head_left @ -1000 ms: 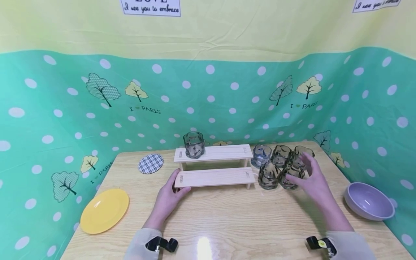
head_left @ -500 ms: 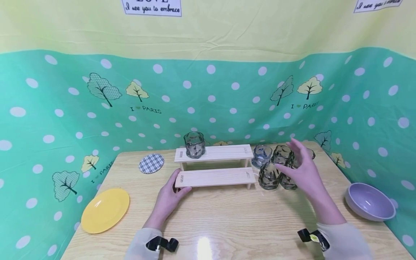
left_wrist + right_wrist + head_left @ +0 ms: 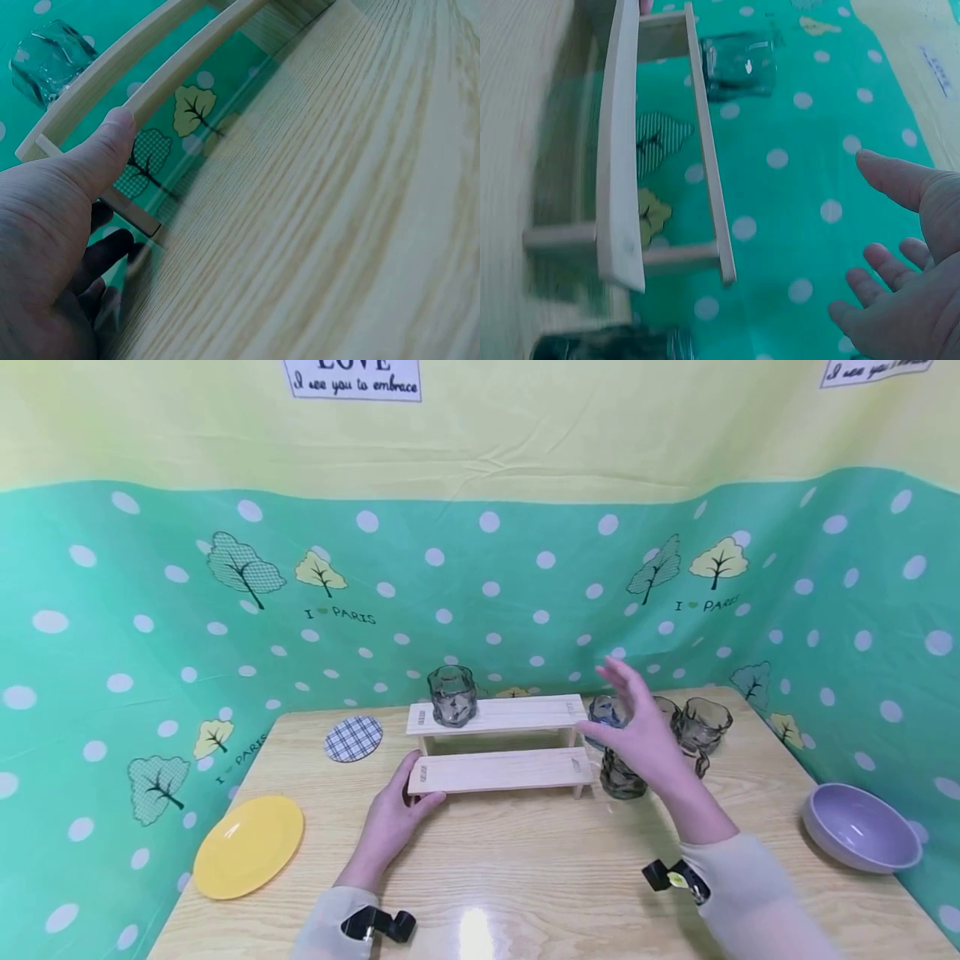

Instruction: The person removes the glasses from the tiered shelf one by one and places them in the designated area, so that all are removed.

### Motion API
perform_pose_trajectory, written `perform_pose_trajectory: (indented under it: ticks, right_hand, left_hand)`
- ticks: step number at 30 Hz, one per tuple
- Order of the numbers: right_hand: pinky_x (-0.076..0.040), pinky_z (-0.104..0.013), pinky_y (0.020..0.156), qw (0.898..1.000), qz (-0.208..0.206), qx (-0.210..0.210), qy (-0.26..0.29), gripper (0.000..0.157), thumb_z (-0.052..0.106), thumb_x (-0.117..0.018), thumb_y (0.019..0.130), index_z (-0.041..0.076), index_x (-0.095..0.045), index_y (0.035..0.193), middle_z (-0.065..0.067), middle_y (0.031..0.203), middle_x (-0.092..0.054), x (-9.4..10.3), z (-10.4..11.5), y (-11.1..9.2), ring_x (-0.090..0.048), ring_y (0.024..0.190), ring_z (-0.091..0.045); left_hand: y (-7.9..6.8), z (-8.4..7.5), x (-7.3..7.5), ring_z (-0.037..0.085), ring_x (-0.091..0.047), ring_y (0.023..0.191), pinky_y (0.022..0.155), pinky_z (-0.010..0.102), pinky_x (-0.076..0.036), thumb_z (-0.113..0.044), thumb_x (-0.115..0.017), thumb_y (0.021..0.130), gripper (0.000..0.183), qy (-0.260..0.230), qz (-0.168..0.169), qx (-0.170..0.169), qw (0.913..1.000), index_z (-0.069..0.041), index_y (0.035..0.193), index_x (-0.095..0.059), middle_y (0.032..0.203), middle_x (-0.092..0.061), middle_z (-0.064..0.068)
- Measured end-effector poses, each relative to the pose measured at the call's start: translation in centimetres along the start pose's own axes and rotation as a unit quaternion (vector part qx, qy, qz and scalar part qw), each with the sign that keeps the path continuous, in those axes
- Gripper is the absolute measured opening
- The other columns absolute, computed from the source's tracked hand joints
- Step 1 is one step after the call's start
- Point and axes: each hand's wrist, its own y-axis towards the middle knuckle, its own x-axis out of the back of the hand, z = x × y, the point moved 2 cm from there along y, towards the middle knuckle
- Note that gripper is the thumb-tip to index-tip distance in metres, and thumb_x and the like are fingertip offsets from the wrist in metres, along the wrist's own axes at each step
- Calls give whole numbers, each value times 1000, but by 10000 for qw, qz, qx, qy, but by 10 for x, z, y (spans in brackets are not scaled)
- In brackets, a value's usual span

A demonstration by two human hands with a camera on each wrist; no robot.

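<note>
My left hand [image 3: 392,812] holds the left end of a two-step wooden rack [image 3: 502,771], its thumb along the lower board's front edge. The left wrist view shows that thumb [image 3: 112,142] against the wood and the other fingers beyond the end. A grey faceted glass [image 3: 453,697] stands on the left of the rack's upper board. Fingers spread and holding nothing, my right hand [image 3: 641,727] hovers over the glasses right of the rack. Partly hidden by it are a bluish glass [image 3: 606,710] and a dark glass [image 3: 621,777]; another smoky glass [image 3: 707,723] shows behind.
A yellow plate [image 3: 250,846] lies at the table's left edge, with a checked round coaster [image 3: 353,738] farther back. At the right edge sits a purple bowl [image 3: 861,827]. A polka-dot cloth [image 3: 517,568] hangs close behind the table.
My right hand has moved left and away from over the rightmost glasses, towards the rack's right end, still with nothing in it. The left hand stays on the rack.
</note>
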Motion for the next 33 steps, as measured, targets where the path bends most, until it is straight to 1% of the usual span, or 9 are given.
perform_pose_trajectory:
  ticks: [3,8,11,14,18,24,28,33]
  right_hand:
    - [-17,-53,136,9998,144,68,81,110,23,-94,90,28,-25,176,-2,178,-35,-15,4,10,-25,166,-29]
    - [-18,-51,136,9989,333,34,318,109,22,-94,90,29,-28,175,-3,177,-36,-40,10,23,-26,165,-30]
    - [-19,-47,136,9977,438,50,508,109,22,-95,89,27,-30,175,-3,176,-38,-56,13,28,-29,165,-27]
    - [-22,-45,135,9970,524,99,555,109,23,-96,88,26,-31,174,-1,174,-41,-71,15,33,-33,163,-25]
    - [-25,-44,134,9962,618,165,589,109,22,-97,87,24,-31,174,-1,173,-43,-89,18,38,-37,161,-26]
    - [-29,-44,133,9955,677,191,631,109,21,-98,86,26,-32,174,-1,172,-44,-111,22,44,-40,159,-25]
    - [-31,-42,133,9951,697,278,643,109,20,-98,86,24,-32,173,-2,170,-46,-124,22,50,-42,157,-24]
    - [-32,-45,132,9949,742,197,658,109,19,-97,87,24,-32,174,-4,172,-42,-137,21,58,-41,158,-27]
  left_hand:
    - [0,-1,1,37,-45,156,130,55,-34,-33,-90,95,93,-14,-12,-2,10000,-26,173,-39,167,-53,13]
    - [0,0,0,36,-46,156,130,54,-35,-33,-90,95,93,-3,-28,-22,10000,-28,172,-39,166,-54,12]
    - [1,0,-1,36,-46,155,130,54,-35,-34,-90,95,93,10,-32,-36,10000,-28,172,-40,166,-54,12]
    - [1,0,-1,36,-46,155,129,55,-35,-35,-90,95,93,36,-28,-36,10000,-27,172,-39,166,-54,13]
    - [1,1,-1,36,-47,155,129,55,-36,-36,-89,95,93,56,-28,-16,10000,-28,172,-39,166,-54,13]
    - [1,2,-1,37,-46,156,129,56,-35,-37,-89,95,92,79,-37,-9,10000,-28,172,-39,166,-54,13]
    - [-1,2,0,38,-46,155,129,58,-35,-39,-88,96,93,116,-26,2,9999,-27,173,-38,166,-54,14]
    - [0,1,0,39,-46,155,128,59,-36,-40,-88,96,93,147,-9,21,9999,-26,173,-37,165,-54,14]
